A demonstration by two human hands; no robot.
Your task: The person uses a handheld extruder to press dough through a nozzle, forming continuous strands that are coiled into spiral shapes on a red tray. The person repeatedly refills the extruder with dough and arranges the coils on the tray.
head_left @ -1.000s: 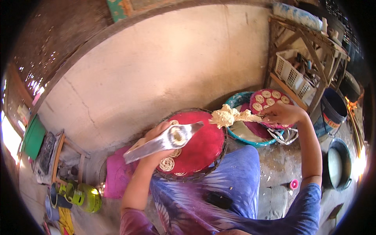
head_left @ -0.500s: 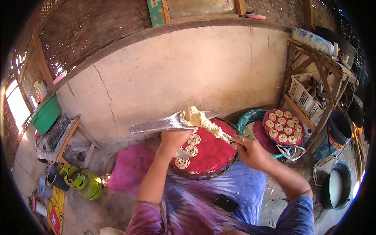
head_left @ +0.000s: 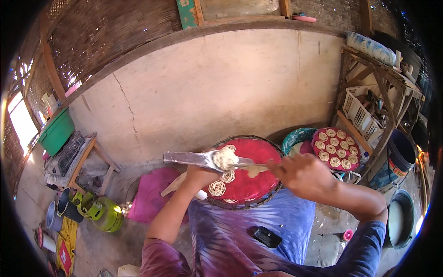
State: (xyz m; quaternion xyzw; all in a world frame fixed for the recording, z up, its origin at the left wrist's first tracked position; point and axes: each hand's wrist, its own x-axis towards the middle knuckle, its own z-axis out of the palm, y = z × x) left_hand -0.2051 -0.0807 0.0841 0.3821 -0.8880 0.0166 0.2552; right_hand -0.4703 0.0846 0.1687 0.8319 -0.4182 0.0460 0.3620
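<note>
My left hand (head_left: 201, 176) is closed round a long, pale press (head_left: 183, 158) with a flat bar sticking out to the left. A lump of beige dough (head_left: 225, 159) sits in its top opening. Below the hand is a pale wooden piece (head_left: 173, 185) with a white cylindrical end. My right hand (head_left: 308, 174), slightly blurred, grips a dough-smeared, spoon-like utensil (head_left: 258, 170), its tip at the press. Under both hands lies a round tray covered in red cloth (head_left: 258, 184), with coiled dough rosettes (head_left: 217, 188) along its left side.
At right, another red round tray (head_left: 315, 138) full of rosettes rests by a teal basin (head_left: 288, 138). A dark phone-like object (head_left: 267, 237) lies on my lap. Left are a green gas cylinder (head_left: 108, 217) and pink cloth (head_left: 150, 194); a wooden rack (head_left: 385, 92) stands right.
The big dough mass stretched between utensil and press is now a smaller, rounded lump in the press. The press has shifted slightly right and down; my right hand has rolled over.
</note>
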